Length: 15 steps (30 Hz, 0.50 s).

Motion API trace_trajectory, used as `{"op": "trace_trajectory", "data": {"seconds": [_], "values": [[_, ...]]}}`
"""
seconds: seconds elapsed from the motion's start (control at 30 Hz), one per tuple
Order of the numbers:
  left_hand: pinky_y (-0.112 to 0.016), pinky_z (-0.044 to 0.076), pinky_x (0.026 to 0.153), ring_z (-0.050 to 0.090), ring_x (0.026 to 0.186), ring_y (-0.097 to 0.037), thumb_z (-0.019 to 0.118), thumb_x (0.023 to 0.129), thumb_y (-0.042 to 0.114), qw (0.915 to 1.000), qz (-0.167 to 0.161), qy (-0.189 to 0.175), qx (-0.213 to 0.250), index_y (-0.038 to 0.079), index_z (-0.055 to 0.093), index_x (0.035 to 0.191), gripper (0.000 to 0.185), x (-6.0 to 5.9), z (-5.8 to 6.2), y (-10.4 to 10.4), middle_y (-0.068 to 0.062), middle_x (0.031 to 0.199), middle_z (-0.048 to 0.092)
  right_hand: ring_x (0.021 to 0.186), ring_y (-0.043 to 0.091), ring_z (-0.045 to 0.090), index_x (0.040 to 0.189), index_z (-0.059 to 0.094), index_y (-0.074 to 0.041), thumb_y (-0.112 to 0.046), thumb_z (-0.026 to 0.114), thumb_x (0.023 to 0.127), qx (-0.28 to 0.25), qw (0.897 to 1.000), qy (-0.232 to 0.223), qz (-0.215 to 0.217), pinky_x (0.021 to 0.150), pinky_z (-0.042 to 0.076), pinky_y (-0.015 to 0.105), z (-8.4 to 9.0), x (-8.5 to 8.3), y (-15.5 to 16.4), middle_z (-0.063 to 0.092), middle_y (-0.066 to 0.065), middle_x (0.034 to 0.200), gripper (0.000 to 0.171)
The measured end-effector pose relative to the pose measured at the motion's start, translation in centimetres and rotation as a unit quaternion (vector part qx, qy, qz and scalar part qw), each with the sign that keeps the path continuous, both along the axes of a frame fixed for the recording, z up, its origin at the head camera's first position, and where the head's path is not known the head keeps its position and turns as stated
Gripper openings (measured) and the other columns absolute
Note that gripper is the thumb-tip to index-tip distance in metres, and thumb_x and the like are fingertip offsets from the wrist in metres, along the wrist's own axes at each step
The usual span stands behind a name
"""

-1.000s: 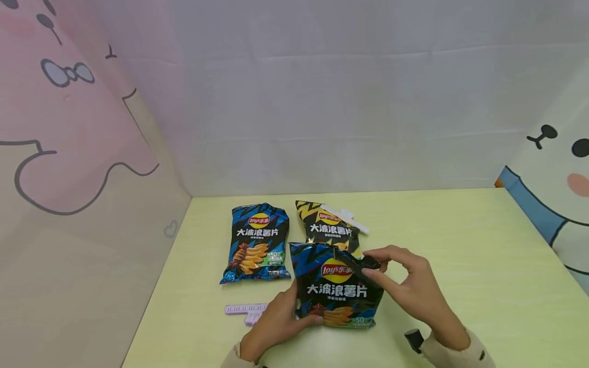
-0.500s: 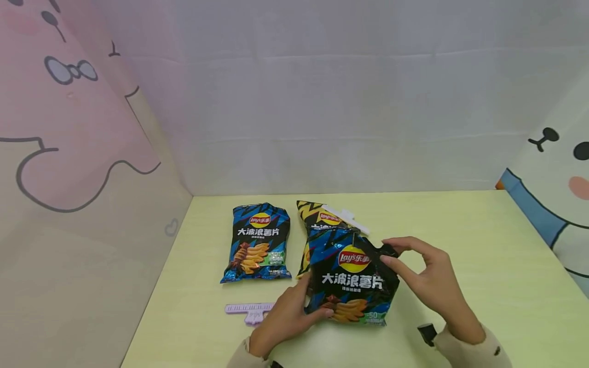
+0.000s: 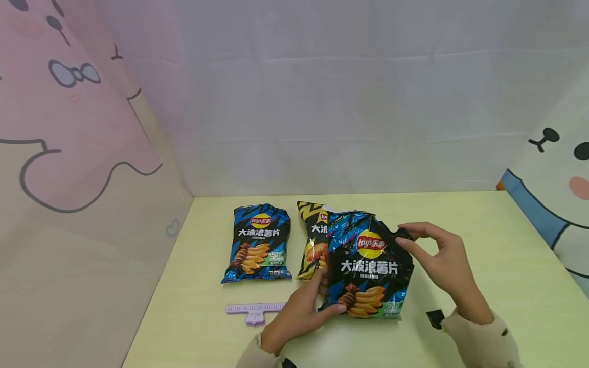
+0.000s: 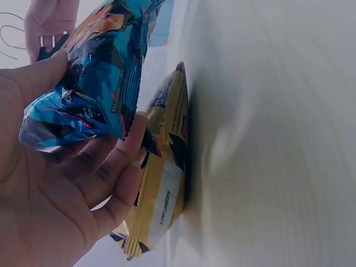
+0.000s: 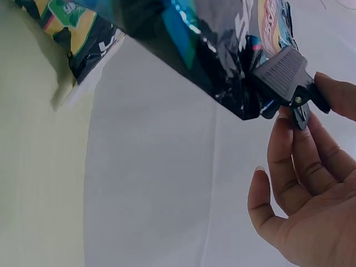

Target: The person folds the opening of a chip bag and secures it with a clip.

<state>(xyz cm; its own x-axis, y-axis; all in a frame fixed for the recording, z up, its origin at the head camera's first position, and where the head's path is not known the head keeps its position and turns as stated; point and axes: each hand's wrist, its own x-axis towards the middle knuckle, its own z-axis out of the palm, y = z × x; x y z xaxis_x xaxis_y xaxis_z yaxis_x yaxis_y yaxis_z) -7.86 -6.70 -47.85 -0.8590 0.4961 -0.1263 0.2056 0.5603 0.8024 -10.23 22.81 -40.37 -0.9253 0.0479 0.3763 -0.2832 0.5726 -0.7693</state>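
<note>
My left hand (image 3: 301, 306) grips the lower left of a blue and black chip bag (image 3: 370, 268), thumb on its front and fingers behind. The bag is held up, front facing me. On its upper right edge sits a black clip (image 4: 53, 45), also in the right wrist view, where the bag clip (image 5: 282, 76) bites the foil. My right hand (image 3: 444, 260) pinches the clip's handles between thumb and fingers. Behind the held bag, partly hidden, lies a yellow and black chip bag (image 3: 313, 248); its yellow end (image 4: 161, 189) shows past my left fingers.
Another blue and black chip bag (image 3: 258, 243) lies flat at the left of the pale yellow table (image 3: 506, 266). Nearer me lies a lilac sealing clip (image 3: 254, 311), its right end by my left hand. A pale fabric wall (image 3: 322, 112) stands behind.
Both hands have moved right and away from me, lifting the blue and black bag with them. It now covers more of the yellow bag, and the lilac clip shows more fully.
</note>
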Motion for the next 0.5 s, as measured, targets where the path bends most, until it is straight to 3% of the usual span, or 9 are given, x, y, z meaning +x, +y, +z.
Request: {"op": "trace_trajectory", "data": {"seconds": [0.27,0.5], "values": [[-0.034,0.055,0.091,0.064,0.113,-0.015,0.062,0.095,0.056,0.9995,0.004,-0.02,0.023,0.025,0.031,0.154,0.074,-0.2,0.1,0.7,-0.005,0.134,0.061,0.087,-0.012,0.061,0.114,0.074,-0.006,-0.01,0.075,0.091,0.007,1.0,0.001,0.001,0.09,0.04,0.005,-0.7,-1.0,1.0,0.063,-0.033,0.1,0.024],[-0.035,0.054,0.096,0.061,0.114,-0.016,0.061,0.097,0.051,0.9976,0.005,-0.036,0.058,0.023,0.029,0.156,0.072,-0.4,0.0,1.3,-0.007,0.136,0.059,0.083,-0.013,0.061,0.113,0.074,-0.006,-0.012,0.074,0.092,0.01,1.0,-0.006,-0.008,0.087,0.041,0.006,-1.1,-1.7,2.0,0.063,-0.033,0.094,0.022]]}}
